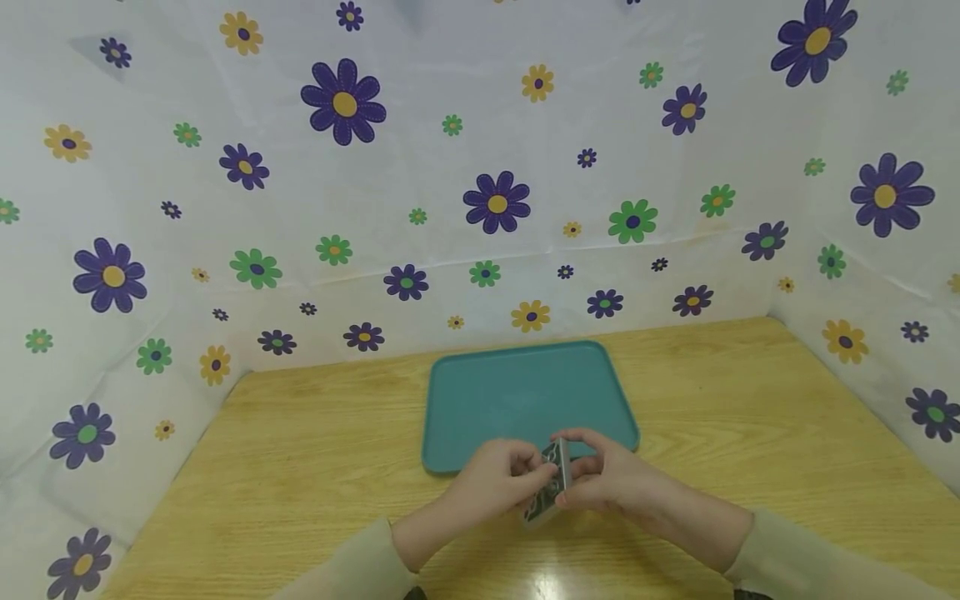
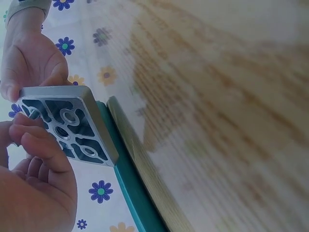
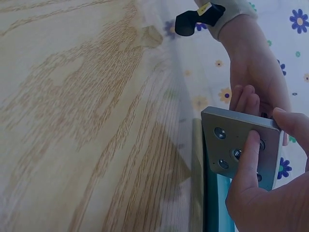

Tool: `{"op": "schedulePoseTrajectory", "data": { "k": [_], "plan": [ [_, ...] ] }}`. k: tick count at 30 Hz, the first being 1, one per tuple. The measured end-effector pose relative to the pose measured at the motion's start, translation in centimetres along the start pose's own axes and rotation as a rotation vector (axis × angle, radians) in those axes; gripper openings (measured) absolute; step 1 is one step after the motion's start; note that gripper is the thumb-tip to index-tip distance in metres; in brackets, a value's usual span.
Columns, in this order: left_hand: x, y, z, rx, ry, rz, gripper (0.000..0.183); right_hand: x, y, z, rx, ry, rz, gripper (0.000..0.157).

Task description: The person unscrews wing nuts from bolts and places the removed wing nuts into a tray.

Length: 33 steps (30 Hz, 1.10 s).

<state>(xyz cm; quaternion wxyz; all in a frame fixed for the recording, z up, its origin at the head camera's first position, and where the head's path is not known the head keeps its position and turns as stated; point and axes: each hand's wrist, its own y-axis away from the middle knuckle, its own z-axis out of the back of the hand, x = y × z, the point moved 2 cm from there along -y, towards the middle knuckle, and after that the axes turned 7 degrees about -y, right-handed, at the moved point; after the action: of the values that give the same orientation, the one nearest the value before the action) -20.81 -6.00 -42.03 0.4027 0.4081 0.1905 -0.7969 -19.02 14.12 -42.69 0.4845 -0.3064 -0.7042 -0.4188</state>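
A square grey metal plate (image 1: 546, 498) is held up over the near edge of the teal tray. Its ribbed underside, with round holes and hollow pockets, shows in the left wrist view; the other face, in the right wrist view, is smooth with several holes. My right hand (image 1: 618, 479) grips the plate by its edges, index finger lying across the smooth face. On the ribbed side, my left hand (image 1: 491, 482) pinches a small metal screw (image 2: 34, 114) at a corner of the plate. The fingers cover part of the screw.
The teal tray (image 1: 525, 392) lies on the wood-grain table (image 1: 322, 467) beyond the hands. A white cloth (image 1: 420, 167) printed with flowers walls in the back and both sides. A black wrist strap piece (image 3: 198, 20) shows at the left sleeve.
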Motion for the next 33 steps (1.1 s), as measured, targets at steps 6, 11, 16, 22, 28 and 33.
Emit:
{"op": "schedulePoseTrajectory", "data": {
  "k": [6,11,16,22,28,33],
  "plan": [
    [0.0,-0.1,-0.1,-0.002,-0.026,0.024,0.040,0.1,0.0,-0.2,-0.004,0.002,0.002,0.090],
    [-0.2,-0.2,-0.2,0.002,-0.023,0.025,0.039,0.0,0.0,-0.2,0.000,0.001,0.004,0.090],
    [0.0,-0.1,-0.2,0.003,0.012,0.034,0.041,-0.1,0.1,-0.1,-0.003,0.007,0.007,0.090],
    [0.5,0.2,0.0,-0.017,0.073,0.072,0.038,0.1,0.1,0.1,-0.039,0.036,0.005,0.089],
    [0.8,0.5,0.2,-0.024,0.042,-0.013,0.033,0.2,0.0,0.1,-0.022,0.017,-0.007,0.090],
    [0.7,0.7,0.1,-0.020,0.017,-0.099,0.029,0.1,0.0,0.2,-0.008,0.001,-0.004,0.090]
  ]
}}
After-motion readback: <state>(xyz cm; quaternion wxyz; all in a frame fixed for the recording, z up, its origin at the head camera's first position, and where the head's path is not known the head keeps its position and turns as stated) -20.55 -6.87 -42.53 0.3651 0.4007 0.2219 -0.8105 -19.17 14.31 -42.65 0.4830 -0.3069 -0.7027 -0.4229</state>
